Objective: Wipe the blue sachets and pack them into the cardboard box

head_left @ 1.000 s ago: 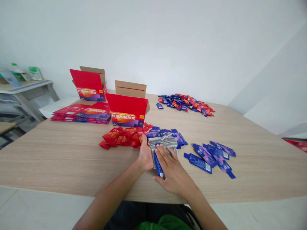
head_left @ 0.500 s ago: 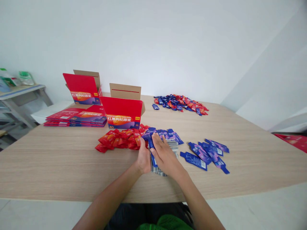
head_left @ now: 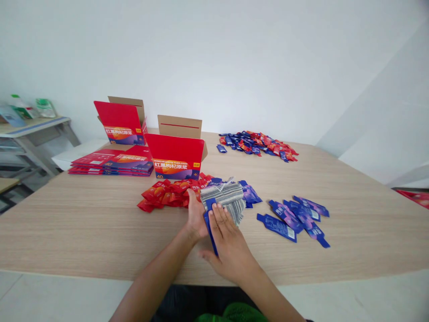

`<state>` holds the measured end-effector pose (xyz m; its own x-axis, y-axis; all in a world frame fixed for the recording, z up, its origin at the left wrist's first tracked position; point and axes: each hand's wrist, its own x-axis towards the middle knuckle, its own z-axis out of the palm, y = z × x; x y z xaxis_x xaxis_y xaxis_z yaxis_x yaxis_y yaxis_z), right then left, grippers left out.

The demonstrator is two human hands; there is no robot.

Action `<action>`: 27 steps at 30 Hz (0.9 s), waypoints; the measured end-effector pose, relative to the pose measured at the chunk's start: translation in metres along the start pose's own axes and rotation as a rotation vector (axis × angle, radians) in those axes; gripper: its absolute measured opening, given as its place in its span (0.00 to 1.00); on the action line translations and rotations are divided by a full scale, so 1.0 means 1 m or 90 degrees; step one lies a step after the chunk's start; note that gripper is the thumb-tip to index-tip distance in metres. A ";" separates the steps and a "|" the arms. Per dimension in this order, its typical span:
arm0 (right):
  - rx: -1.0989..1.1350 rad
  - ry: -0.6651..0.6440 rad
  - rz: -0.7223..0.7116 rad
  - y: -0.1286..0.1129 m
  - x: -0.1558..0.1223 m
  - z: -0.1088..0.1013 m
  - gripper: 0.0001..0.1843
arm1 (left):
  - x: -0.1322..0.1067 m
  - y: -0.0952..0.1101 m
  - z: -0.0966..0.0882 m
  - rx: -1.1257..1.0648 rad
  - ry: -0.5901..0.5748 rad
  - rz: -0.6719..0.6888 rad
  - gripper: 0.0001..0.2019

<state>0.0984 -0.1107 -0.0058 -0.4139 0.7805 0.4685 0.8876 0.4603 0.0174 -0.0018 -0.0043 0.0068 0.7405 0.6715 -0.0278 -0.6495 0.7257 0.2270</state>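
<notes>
A grey striped cloth (head_left: 221, 193) hangs over my left hand (head_left: 197, 215). Its thumb and the edge of the palm show beside the cloth, while the other fingers are hidden beneath it. On the cloth's near part lies a blue sachet (head_left: 211, 230), partly covered. My right hand (head_left: 229, 246) presses flat on that sachet, fingers stretched out and close together. Just beyond my hands, red sachets (head_left: 169, 193) are heaped on the left, and more blue sachets (head_left: 250, 193) show from behind the cloth. Several blue sachets (head_left: 288, 219) lie loosely to the right.
A red box (head_left: 176, 156) with raised flaps stands behind the red sachets. Another box (head_left: 122, 123) is farther left, beside stacked flat cartons (head_left: 112, 161). A mixed pile of red and blue sachets (head_left: 259, 144) lies near the wall. The wooden table's front edge (head_left: 83, 275) is close.
The cloth has come up off the table and now tilts over my left hand. My right hand has slid nearer to me along the sachet. The view has shifted slightly.
</notes>
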 end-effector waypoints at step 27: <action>0.098 0.016 0.049 -0.009 -0.008 0.012 0.42 | 0.005 -0.008 0.001 -0.033 0.090 0.013 0.50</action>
<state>0.0911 -0.1156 -0.0202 -0.3388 0.8057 0.4858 0.8742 0.4605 -0.1541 0.0075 -0.0074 0.0061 0.6975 0.6981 -0.1616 -0.6750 0.7158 0.1787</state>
